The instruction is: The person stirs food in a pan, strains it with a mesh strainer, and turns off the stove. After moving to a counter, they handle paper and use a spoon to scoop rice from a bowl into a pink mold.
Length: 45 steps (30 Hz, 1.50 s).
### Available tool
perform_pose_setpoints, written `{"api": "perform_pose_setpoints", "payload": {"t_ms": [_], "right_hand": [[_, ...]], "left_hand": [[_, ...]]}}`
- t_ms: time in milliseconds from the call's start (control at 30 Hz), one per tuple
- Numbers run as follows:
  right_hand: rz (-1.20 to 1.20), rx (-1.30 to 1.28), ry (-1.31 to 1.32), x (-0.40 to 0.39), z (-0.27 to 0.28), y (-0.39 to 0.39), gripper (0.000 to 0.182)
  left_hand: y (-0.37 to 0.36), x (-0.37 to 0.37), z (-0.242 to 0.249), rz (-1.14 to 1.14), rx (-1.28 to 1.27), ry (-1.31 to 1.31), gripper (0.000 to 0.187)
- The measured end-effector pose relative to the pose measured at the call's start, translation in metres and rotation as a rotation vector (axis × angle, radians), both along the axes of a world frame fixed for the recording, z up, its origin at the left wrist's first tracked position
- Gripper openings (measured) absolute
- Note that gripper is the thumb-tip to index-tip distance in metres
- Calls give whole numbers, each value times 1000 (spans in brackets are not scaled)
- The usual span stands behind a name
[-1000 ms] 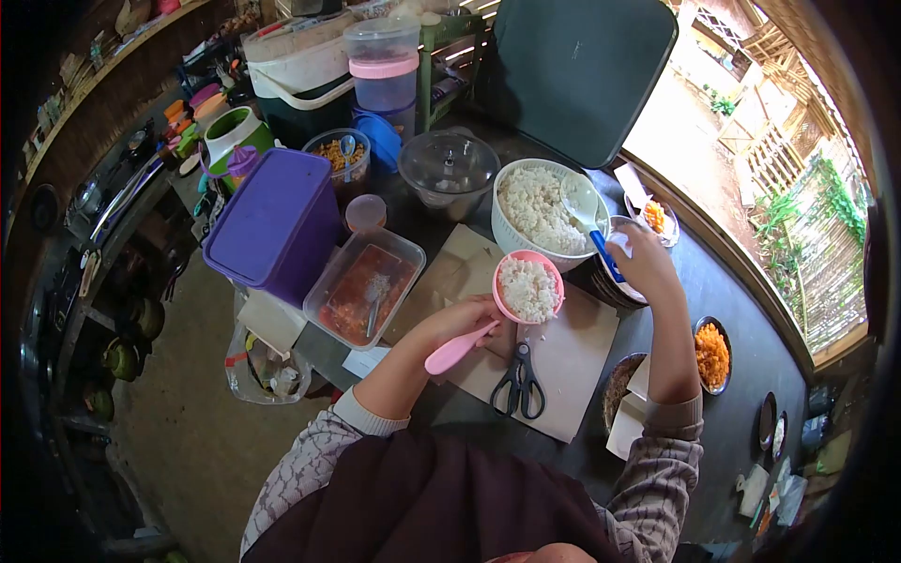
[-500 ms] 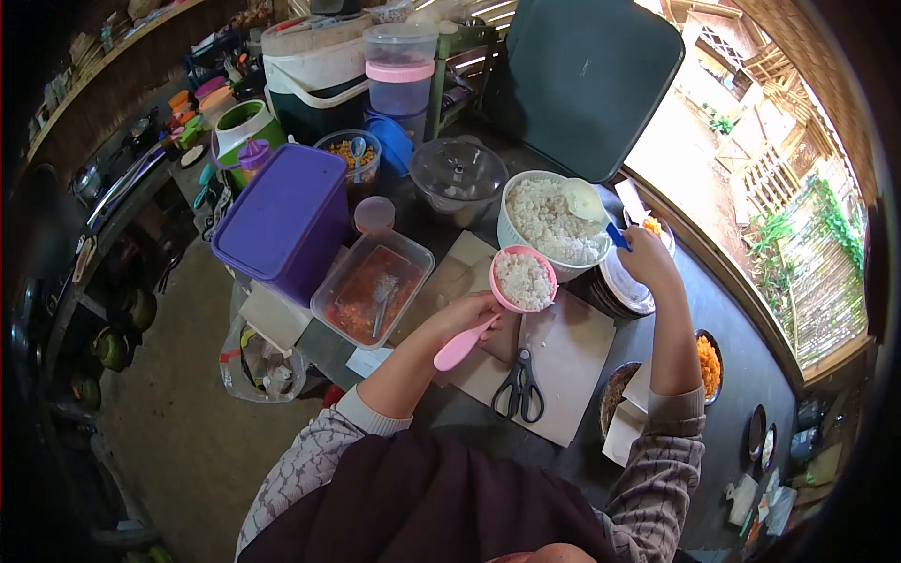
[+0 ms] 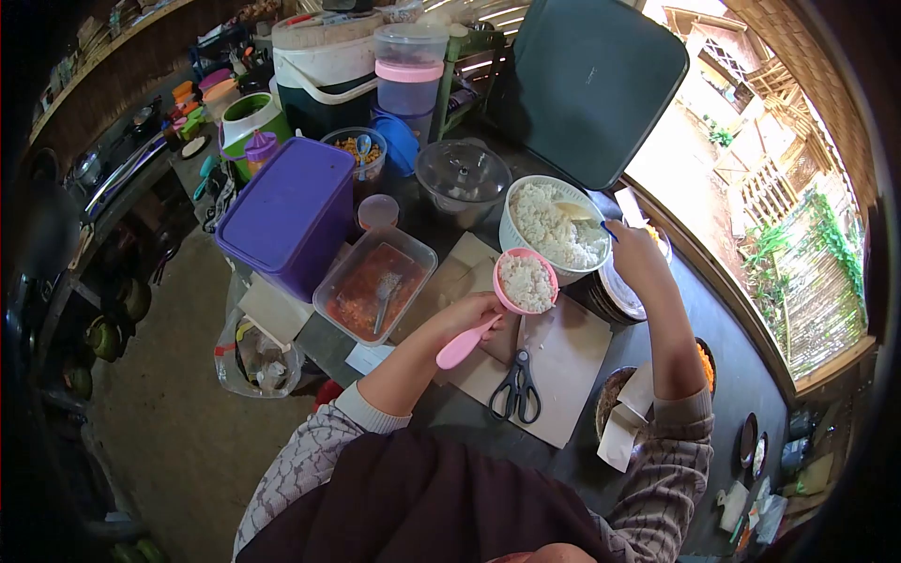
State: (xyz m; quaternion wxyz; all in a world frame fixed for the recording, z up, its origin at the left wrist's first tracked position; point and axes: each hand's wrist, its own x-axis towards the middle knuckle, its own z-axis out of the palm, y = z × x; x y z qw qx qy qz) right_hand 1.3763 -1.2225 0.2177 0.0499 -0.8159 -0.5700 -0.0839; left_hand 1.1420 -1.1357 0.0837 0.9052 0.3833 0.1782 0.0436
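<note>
My left hand (image 3: 479, 312) is closed around a pink scoop (image 3: 459, 346), near where its handle meets the cup. White rice (image 3: 526, 283) fills that cup, which is held over brown paper sheets (image 3: 563, 385). My right hand (image 3: 635, 251) grips the blue handle of a rice spoon (image 3: 574, 211). The spoon's pale head is tilted and partly sunk in the rice of a large white tub (image 3: 519, 235). The tub stands just beyond the pink cup. Black-handled scissors (image 3: 517, 389) lie on the paper below the scoop.
A clear box of red sauce (image 3: 368, 291) with a spoon stands left of the paper. Beside it is a purple-lidded container (image 3: 282, 206). A lidded clear bowl (image 3: 462, 175) and a dark upright panel (image 3: 601, 94) are behind. Folded paper (image 3: 619, 432) rests in a bowl at right.
The rice spoon has tipped and dug into the tub's rice, with my right hand turning and shifting slightly down with it. My left hand keeps the filled pink scoop nearly in place.
</note>
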Motion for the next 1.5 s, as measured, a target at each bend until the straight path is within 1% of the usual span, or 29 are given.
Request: {"api": "perform_pose_setpoints", "payload": {"t_ms": [67,100,167,300,400,467,500,567,667,733,800,933,1000,1067,1133,1267,1333,1367,1467,1500], "right_hand": [[-28,-91,-13,-11,8,-8,29],[-29,-90,-15,-18,14,-10,29],[-72,-153,69,-29,21,-14,29],[-70,-105,125,-16,13,-4,28],[8,-60,165,5,6,-1,28],[162,-29,96,31,4,-5,26],[163,-29,92,36,9,-7,26],[-154,-159,596,41,19,-9,26],[-173,-146,704,41,15,-9,24],[-192,-151,760,46,11,-7,24],[-250,-85,870,52,9,-7,27],[-250,-39,781,56,9,-8,28],[-216,5,736,57,12,-11,26],[-228,21,743,56,12,-14,27],[-237,42,749,53,15,-19,28],[-241,-5,818,35,31,-35,31],[-238,-28,857,25,39,-47,31],[-196,-31,874,20,41,-55,31],[-130,-51,869,-5,43,-74,30],[-103,-67,845,-13,42,-81,29]], "left_hand": [[0,0,1,7,25,36,16],[0,0,1,6,20,35,15],[0,0,1,5,15,34,15],[-1,1,2,2,37,22,16],[0,3,-3,-5,49,25,17],[1,3,-2,-8,45,19,17],[1,3,0,-15,38,5,18],[-1,3,2,-20,25,-13,18],[0,1,4,-26,42,10,18],[-3,1,6,12,-3,18,17],[0,2,-1,-6,-10,-17,17],[3,4,-11,-49,-10,-65,18],[2,3,-8,-38,-38,-27,18],[1,4,-8,-32,-64,13,18],[3,4,-10,-28,-23,17,21],[1,4,-6,-13,-64,11,25],[0,4,-3,6,22,69,29],[-1,3,-2,5,19,70,29],[1,4,-6,-49,-22,38,31],[2,4,-9,-114,-122,-28,30]]}}
